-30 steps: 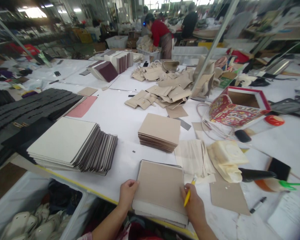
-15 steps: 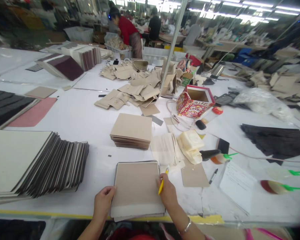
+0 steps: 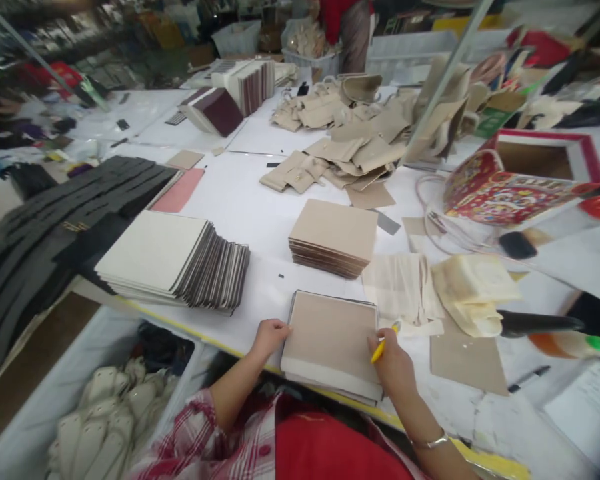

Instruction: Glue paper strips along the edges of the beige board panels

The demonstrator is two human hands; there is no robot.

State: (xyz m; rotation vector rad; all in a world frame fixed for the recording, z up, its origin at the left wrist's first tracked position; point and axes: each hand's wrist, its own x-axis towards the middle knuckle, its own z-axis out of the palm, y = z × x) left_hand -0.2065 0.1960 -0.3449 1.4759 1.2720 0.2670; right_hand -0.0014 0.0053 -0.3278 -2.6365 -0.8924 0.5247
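Note:
A beige square panel (image 3: 333, 332) lies on a white block at the near edge of the white table (image 3: 240, 213). My left hand (image 3: 270, 335) rests with curled fingers on the panel's left edge. My right hand (image 3: 393, 363) is closed round a yellow pen (image 3: 384, 343), its fingers touching the panel's right edge. A stack of beige squares (image 3: 334, 237) sits just behind the panel.
A fanned stack of cream boards (image 3: 180, 267) lies to the left, black pieces (image 3: 55, 227) beyond it. Cream cloths (image 3: 467, 290), a dark-handled brush (image 3: 533, 324) and a patterned red box (image 3: 517, 187) are on the right. A bin of white parts (image 3: 100, 413) stands below the table. Beige pouches (image 3: 340, 140) pile up farther back.
The view has swung back left and tilted down. Both hands stay at the panel's edges, with the pen still in the right hand.

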